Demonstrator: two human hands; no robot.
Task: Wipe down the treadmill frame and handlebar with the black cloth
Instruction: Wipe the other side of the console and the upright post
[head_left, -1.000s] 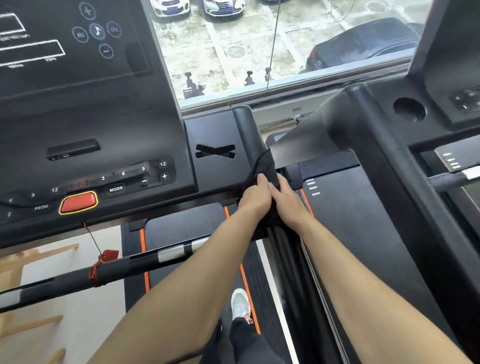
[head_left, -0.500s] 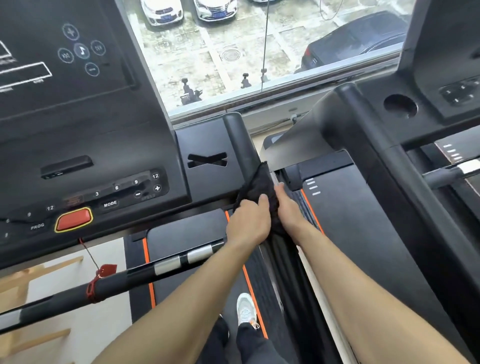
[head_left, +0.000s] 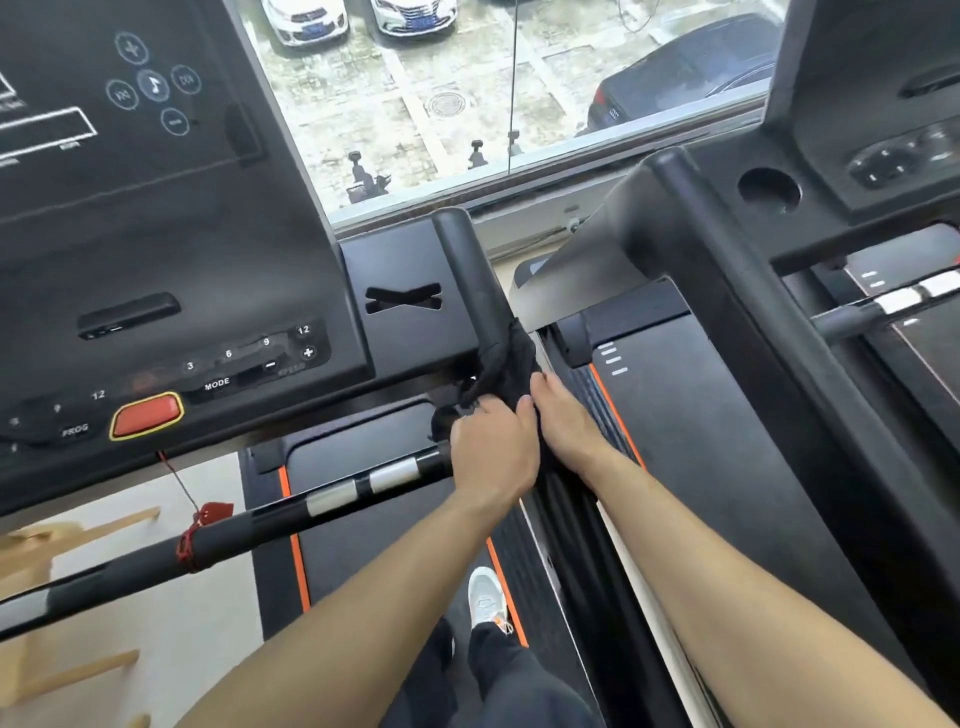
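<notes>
A: From the head view, where is the black cloth (head_left: 511, 364)?

B: Wrapped around the right side rail of the treadmill frame (head_left: 470, 270), just below the console (head_left: 156, 234). The left hand (head_left: 493, 447) is clamped on its lower folds, and the right hand (head_left: 563, 421) is pressed against it from the other side, fingers closed over the cloth.

A: How far along would you say?

B: Mid-task, I'd judge. Only this rail is under the cloth; the handlebar (head_left: 311, 501) with its silver bands lies untouched just left of the left hand.

A: Room to move?

B: Tight. The neighbouring treadmill (head_left: 727, 322) stands near on the right, the console edge overhangs on the left. The rail runs clear upward.
</notes>
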